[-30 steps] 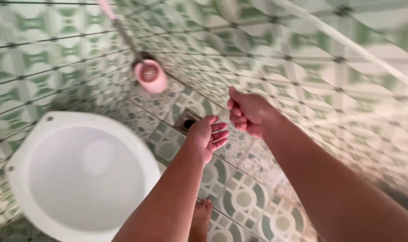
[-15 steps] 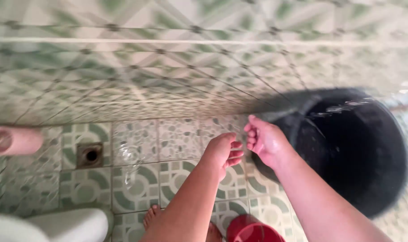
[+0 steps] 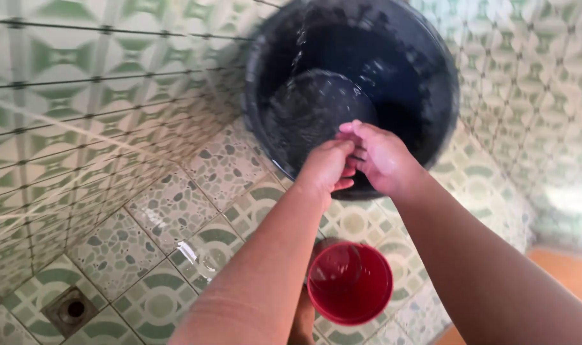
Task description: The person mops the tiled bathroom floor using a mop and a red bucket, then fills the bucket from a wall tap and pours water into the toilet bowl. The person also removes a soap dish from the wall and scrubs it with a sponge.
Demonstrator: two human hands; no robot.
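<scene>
Down at the bottom middle, a red bucket (image 3: pixel 350 283) is sitting looking empty; above it, left hand (image 3: pixel 327 165) and right hand (image 3: pixel 382 156) are touching, fingers loosely curled, holding nothing, over the water-filled black tub (image 3: pixel 431 57) up top.

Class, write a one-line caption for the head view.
Left hand and right hand meet over a large black water-filled bucket, small red round bucket below.

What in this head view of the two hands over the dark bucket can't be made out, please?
- Left hand palm: turned away from the head camera.
- Right hand fingertips: curled behind the left hand.
- Dark bucket: top rim cut off by the frame edge.
- Red tub: near side hidden by the left forearm.
</scene>
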